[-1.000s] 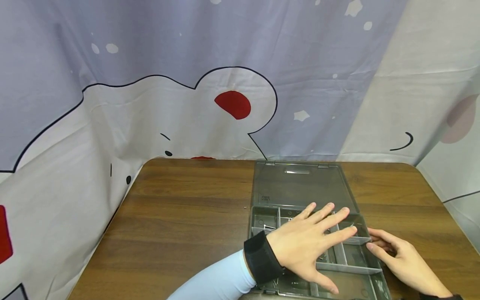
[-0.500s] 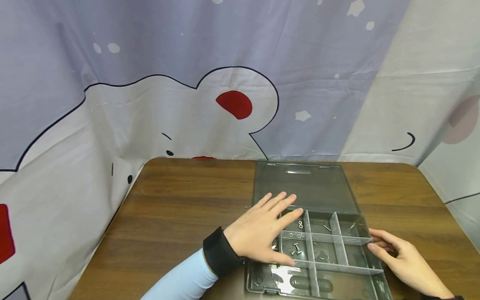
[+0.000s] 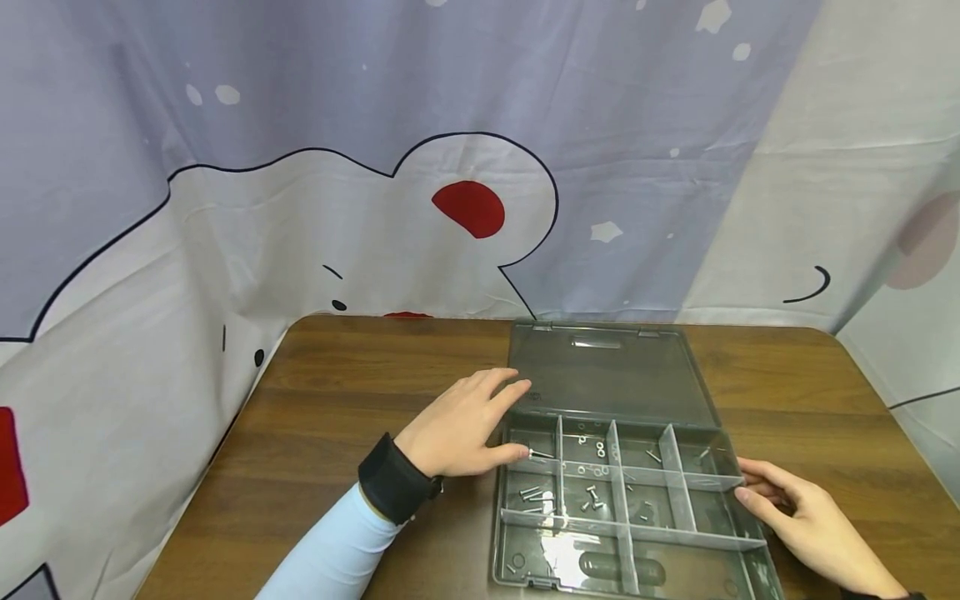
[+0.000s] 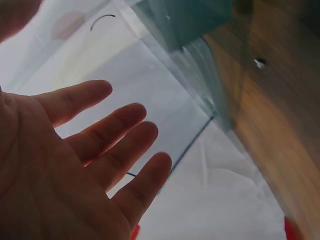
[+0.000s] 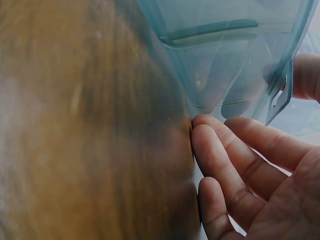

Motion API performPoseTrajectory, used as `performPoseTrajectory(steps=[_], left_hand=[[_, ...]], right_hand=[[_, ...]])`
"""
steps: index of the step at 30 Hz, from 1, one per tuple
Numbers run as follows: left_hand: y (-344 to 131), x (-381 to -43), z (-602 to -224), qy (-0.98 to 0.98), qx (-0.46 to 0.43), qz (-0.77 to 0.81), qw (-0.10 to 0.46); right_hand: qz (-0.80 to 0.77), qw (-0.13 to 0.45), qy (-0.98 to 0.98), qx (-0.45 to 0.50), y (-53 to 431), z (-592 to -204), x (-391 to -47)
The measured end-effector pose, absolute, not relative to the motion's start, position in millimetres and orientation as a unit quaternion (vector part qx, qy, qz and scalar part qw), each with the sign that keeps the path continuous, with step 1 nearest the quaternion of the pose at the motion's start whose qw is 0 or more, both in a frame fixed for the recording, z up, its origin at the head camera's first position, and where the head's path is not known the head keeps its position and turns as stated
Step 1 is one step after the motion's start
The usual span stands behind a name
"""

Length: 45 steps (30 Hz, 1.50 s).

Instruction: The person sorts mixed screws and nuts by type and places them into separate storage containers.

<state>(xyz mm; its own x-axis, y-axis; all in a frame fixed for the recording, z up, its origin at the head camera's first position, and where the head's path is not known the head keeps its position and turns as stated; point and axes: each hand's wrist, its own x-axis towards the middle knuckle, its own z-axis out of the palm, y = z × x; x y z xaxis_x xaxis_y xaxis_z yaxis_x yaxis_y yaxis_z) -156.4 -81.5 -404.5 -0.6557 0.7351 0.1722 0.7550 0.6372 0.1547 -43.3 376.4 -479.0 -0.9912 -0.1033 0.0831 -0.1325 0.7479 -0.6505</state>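
A translucent grey compartment box [image 3: 697, 541] lies on the table with its lid [image 3: 615, 375] folded back. Small screws [image 3: 592, 497] and rings [image 3: 600, 450] lie scattered in several of its compartments. Over the box's left edge hovers my left hand [image 3: 459, 425], fingers apart and nothing held; its palm [image 4: 45, 170] faces the left wrist camera. My right hand [image 3: 813, 521] holds the box's right side, thumb at the rim and bent fingers [image 5: 215, 150] against the lower wall. A small metal piece [image 4: 259, 63] sits on the table beside the box in the left wrist view.
The brown wooden table [image 3: 315, 467] has rounded far corners. Behind it hangs a printed curtain [image 3: 375, 250] close to its back and left edges. A dark cable [image 3: 922, 393] runs at the far right.
My left hand has moved left from over the middle of the box to its left edge, uncovering the compartments. My right hand has stayed at the box's right side.
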Motion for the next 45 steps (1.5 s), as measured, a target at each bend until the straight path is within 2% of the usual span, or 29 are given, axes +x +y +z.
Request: performPoseTrajectory(steps=[9,27,34,39,45], left_hand=[[-89.0,-174.0,-417.2,-0.897,-0.419,-0.107,0.094],[-82.8,-193.5,-454.7,-0.904,-0.421,-0.055,0.061],[-78.5,-191.1,-455.9,-0.905,-0.409,-0.055,0.107],[-75.8,-189.0,-459.6,-0.9,-0.409,-0.03,0.148],[-76.3,-189.1,-461.7,-0.908,-0.395,-0.037,0.137]], right_hand=[[0.338,0.025,-0.939,0.063,377.2,-479.4,-43.2],[0.336,0.026,-0.94,0.06,377.4,-478.8,-43.1],[0.336,0.034,-0.939,0.063,376.9,-478.2,-42.9],[0.338,0.017,-0.939,0.056,376.7,-478.2,-42.6],[0.341,0.011,-0.938,0.056,376.8,-479.0,-42.7]])
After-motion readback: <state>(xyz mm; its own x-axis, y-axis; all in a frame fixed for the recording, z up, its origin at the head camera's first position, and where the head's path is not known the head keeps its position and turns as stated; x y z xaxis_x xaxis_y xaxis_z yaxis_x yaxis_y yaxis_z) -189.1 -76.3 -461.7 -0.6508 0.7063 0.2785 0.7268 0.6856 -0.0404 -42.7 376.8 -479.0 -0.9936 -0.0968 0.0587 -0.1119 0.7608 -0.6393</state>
